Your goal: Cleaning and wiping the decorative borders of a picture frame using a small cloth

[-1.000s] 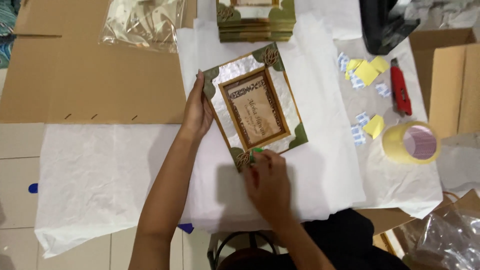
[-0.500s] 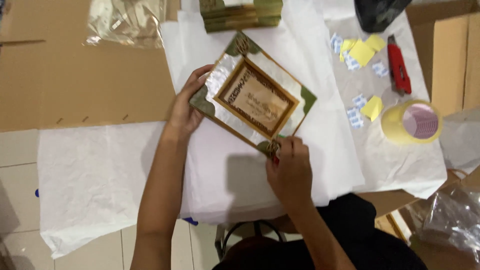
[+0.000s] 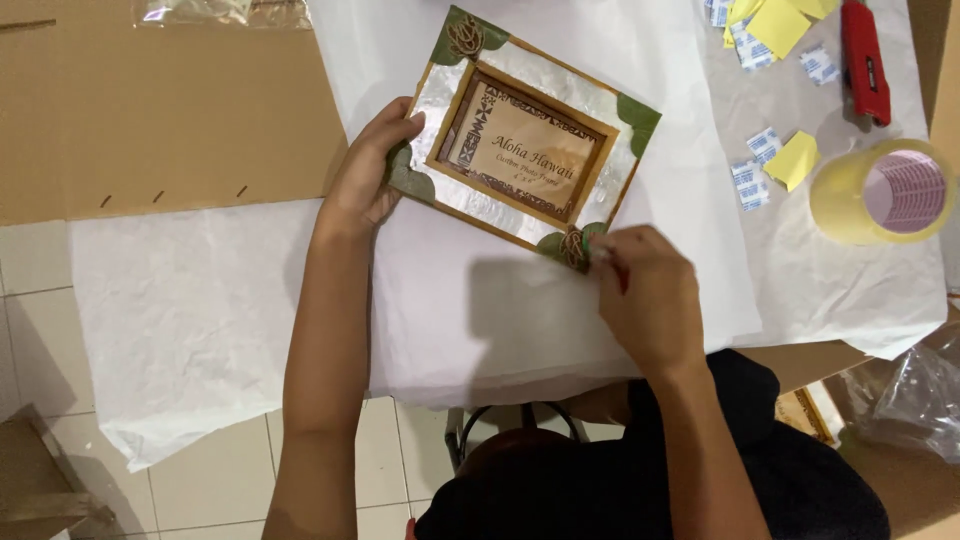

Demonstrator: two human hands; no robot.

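Head cam: left hand (image 3: 368, 180) is gripping the picture frame (image 3: 530, 150) at its left edge, fingers clamped to steady it on white paper (image 3: 520, 320); right hand (image 3: 640, 295) is pinching sth small at frame's lower-right corner, fingers together. Yellow tape roll (image 3: 880, 192) & small blue-white label packets (image 3: 750, 180) are sitting right of frame.

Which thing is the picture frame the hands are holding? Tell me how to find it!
Look at the big white paper sheet over the table. Near its top middle lies the picture frame, tilted, with the left hand on its left edge and the right hand at its lower corner. Only it has shiny pearly borders, green leaf corners and a brown wooden middle.
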